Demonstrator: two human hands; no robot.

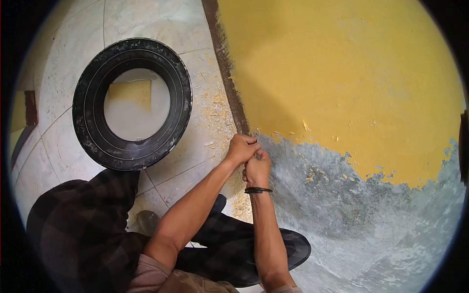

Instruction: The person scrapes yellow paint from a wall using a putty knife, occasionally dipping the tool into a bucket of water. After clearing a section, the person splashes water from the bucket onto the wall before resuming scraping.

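On the far left, the person's dark trousers (73, 215) cover the near part of the tiled floor (49, 151). Beyond them, a round black tub (132, 158) stands on the floor, well apart from the floor's edge along the wall. It holds cloudy liquid (139, 122), with a square yellow sponge (131, 94) at the far side of the opening. Between tub and wall, pale and yellow flakes (216, 108) lie scattered along that edge.

The left hand (243, 149) is closed, fingers curled in, at the near end of the brown strip (225, 68) bordering the wall. Just beside it, touching it, the right hand (258, 168) is closed too, a dark band (258, 190) around its wrist. Something thin may be pinched between them, but the fingers hide it.

To the right spreads the wall (342, 73), yellow on its far part and mottled grey on its near part, with a ragged boundary and loose flakes of paint (306, 125) on it.
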